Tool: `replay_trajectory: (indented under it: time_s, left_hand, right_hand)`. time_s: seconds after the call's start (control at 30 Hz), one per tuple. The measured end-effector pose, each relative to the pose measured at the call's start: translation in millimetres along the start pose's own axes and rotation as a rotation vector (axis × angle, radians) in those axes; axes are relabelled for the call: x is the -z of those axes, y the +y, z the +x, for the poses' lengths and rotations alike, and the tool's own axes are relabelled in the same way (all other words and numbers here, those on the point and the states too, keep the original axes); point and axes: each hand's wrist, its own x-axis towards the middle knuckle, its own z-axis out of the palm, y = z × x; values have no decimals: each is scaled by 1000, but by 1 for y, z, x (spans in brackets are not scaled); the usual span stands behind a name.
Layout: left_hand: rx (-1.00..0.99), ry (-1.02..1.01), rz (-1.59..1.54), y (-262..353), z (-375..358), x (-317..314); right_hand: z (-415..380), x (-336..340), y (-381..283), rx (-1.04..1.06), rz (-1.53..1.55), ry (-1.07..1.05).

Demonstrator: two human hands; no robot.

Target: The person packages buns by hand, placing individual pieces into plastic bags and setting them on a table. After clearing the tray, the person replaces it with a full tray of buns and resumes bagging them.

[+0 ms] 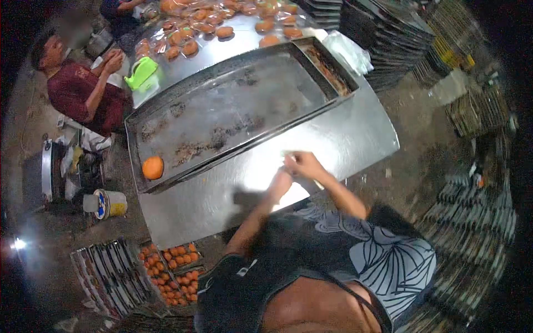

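Observation:
My left hand [281, 182] and my right hand [302, 165] are close together over the bright front part of the metal table [344, 136]. Glare and blur hide most of the fingers of the left one. The fingers of the right are bent together, and what they hold, if anything, is too small to name. Just beyond my hands lies a large dark-stained tray [233, 111]. One round orange-brown bun [152, 167] sits in its near left corner.
Many wrapped buns [225, 32] lie at the table's far side, near a green container [142, 71]. A co-worker [75, 91] is at the left. A bucket [114, 203], trays of buns [180, 255] and stacked trays [383, 39] surround the table.

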Motion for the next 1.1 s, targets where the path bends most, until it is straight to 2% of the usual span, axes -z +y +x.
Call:
replay_trajectory:
  time_s: [0.03, 0.07, 0.1, 0.13, 0.2, 0.23, 0.27, 0.3, 0.33, 0.37, 0.4, 0.43, 0.47, 0.53, 0.57, 0.6, 0.67, 0.7, 0.73, 0.8, 0.83, 0.87, 0.9, 0.93, 1.0, 1.03, 1.07, 1.1]
  left_hand:
    - [-77, -88, 209, -7, 6, 14]
    - [-238, 41, 137, -20, 6, 22]
    - [-275, 118, 203, -25, 7, 31]
    - [-100, 96, 34, -34, 12, 33]
    - [106, 10, -234, 15, 14, 37]
    - [-7, 4, -95, 10, 15, 25]
    - [-103, -8, 46, 14, 9, 18]
    - [-160, 64, 226, 17, 3, 13]
    - [-144, 82, 231, 26, -2, 12]
    - [-19, 74, 160, 35, -6, 11]
    - [105, 60, 81, 44, -11, 9]
    - [291, -17, -107, 61, -12, 7]
    - [293, -9, -119, 67, -15, 7]
    - [411, 164, -122, 77, -12, 14]
    - [124, 334, -70, 106, -15, 34]
    - [50, 448, 95, 110, -14, 45]
    - [-74, 532, -66, 142, -29, 74]
    - [-230, 559, -13, 147, -36, 87]
    - [-211, 566, 47, 148, -46, 102]
    - [-113, 802, -650, 115, -53, 120]
    - [-111, 890, -961, 105, -65, 134]
    - [-120, 959, -1276, 91, -75, 153]
    - [-278, 877, -1641, 51, -90, 161]
    - [-524, 661, -1463, 9, -113, 178]
    - [-701, 187, -1623, -30, -165, 234]
    - [-699, 208, -1606, -35, -183, 250]
    - [-579, 814, -1504, -35, -202, 261]
    - [-422, 1392, -1316, -32, -218, 270]
  right_hand:
    - [-35, 14, 1, -272, 78, -166]
    - [-53, 14, 28, -122, 63, -211]
    - [-57, 9, 50, -64, 87, -257]
    - [-55, 8, 63, -6, 110, -302]
    - [-44, 7, 54, 111, 113, -186]
    - [-40, 17, 38, -41, -40, -238]
    - [-44, 24, 38, -45, -43, -268]
    - [-48, 28, 39, -76, -48, -304]
    - [-45, 30, 39, -96, -57, -333]
    - [-55, 24, 44, 219, -111, -80]
    - [-63, 15, 46, 225, -114, -96]
    - [-70, 5, 46, 117, -4, 54]
    - [-74, -3, 44, 5, 101, 207]
    - [-69, -8, 20, -191, 237, 92]
    - [-55, -9, 19, -295, 343, -26]
    - [-37, -15, 21, -404, 449, -149]
    - [10, -25, 25, -383, 1374, -355]
    - [31, -22, -4, -276, 1120, -302]
    - [42, -22, -47, -167, 866, -260]
    - [26, -67, -151, -20, 1493, -173]
    - [23, -86, -159, 92, 1465, -420]
    - [40, -124, -128, -74, 1589, -602]
    - [36, -150, -132, -271, 1464, -685]
    - [33, -173, -136, -464, 1326, -763]
    - [53, -210, -147, -204, 802, -908]
    - [66, -208, -191, 143, 65, -817]
    - [101, -239, -184, 481, -60, -623]
    - [136, -272, -180, 897, -217, -238]
